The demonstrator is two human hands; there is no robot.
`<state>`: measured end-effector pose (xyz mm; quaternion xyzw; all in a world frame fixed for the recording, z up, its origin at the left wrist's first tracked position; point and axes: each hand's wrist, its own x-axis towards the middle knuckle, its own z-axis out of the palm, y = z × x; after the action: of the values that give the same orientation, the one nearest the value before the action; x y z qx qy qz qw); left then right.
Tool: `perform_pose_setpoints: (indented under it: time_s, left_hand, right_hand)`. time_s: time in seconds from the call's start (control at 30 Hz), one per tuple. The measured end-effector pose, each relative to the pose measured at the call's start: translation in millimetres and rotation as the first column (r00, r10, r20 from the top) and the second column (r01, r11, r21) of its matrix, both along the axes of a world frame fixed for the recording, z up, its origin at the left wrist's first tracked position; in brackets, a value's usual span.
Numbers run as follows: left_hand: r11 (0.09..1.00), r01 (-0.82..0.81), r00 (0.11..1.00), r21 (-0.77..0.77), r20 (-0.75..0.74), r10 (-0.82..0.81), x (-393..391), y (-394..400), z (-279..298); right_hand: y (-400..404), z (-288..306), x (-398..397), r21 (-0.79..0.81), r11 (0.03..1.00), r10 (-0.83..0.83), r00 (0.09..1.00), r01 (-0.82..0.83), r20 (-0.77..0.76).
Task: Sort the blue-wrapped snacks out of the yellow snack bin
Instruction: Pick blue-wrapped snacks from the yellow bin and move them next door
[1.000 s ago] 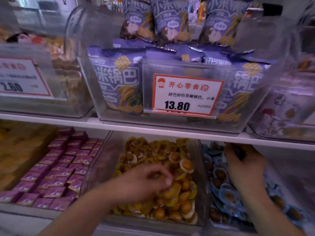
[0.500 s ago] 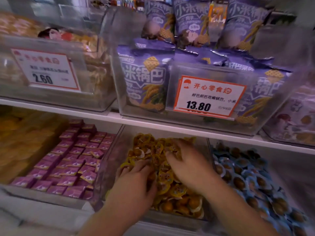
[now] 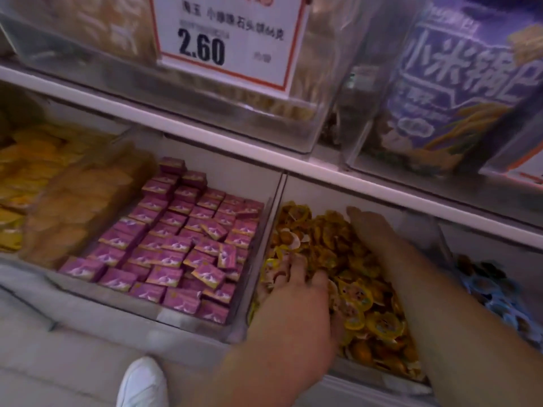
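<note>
- The yellow snack bin (image 3: pixel 274 230), a clear container on the lower shelf, is heaped with yellow-wrapped snacks (image 3: pixel 361 315) from its far wall to its near rim.
- The left hand (image 3: pixel 296 298) lies palm down on the near left of the heap, fingers spread slightly and pressed into the wrappers; no piece is seen pinched.
- The right hand (image 3: pixel 367 227) reaches to the far side of the same bin, palm down on the snacks. Its fingertips are lost in motion blur, so whether they hold anything cannot be told.
- The blue-wrapped snacks (image 3: pixel 487 292) lie in the next compartment to the right, partly hidden behind the right forearm; none can be made out among the yellow ones.
- Left of the yellow bin, a clear bin (image 3: pixel 205 326) holds rows of small pink-purple packets (image 3: pixel 176 239), tidy at the far end, tumbled toward the near right.
- Further left lie pale yellow and tan packs (image 3: pixel 58 195), blurred.
- On the upper shelf, a clear bin carries a price card (image 3: pixel 232 36) reading 2.60; to its right stands a purple snack bag (image 3: pixel 458 83) in another clear bin.
- A white shoe (image 3: pixel 142 383) shows on the floor at the near edge, left of the left forearm.
</note>
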<state>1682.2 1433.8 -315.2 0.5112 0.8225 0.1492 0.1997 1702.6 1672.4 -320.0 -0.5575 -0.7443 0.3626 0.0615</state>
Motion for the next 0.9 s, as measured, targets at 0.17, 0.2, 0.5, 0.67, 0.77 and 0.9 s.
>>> perform_pose_setpoints:
  time_s: [0.17,0.2,0.5,0.67,0.77,0.9]
  left_hand:
    - [0.999,0.022,0.997,-0.037,0.073,-0.019,-1,3,5]
    - [0.999,0.024,0.997,-0.047,0.079,-0.020,0,4,6]
    - [0.998,0.039,0.996,-0.056,0.079,-0.034,-1,1,11]
    - [0.998,0.055,0.998,-0.007,0.037,-0.055,-3,-2,5]
    - [0.998,0.066,0.998,0.020,-0.001,-0.066,-2,-3,2]
    - [0.996,0.080,0.996,0.034,-0.041,-0.078,-3,-2,-2]
  right_hand:
    - [-20,-12,-33,-0.372,0.924,-0.019,0.963,-0.086,-0.270]
    - [-24,-13,-41,-0.428,0.895,-0.025,0.941,-0.129,-0.337]
    - [-22,2,-41,-0.603,0.712,-0.129,0.778,-0.359,-0.615]
    - [-24,30,-8,-0.524,0.765,0.113,0.879,-0.374,-0.462]
    - [-40,58,21,-0.357,0.834,0.348,0.904,-0.420,-0.248]
    - [-58,79,72,0.063,0.793,0.590,0.790,-0.606,0.168]
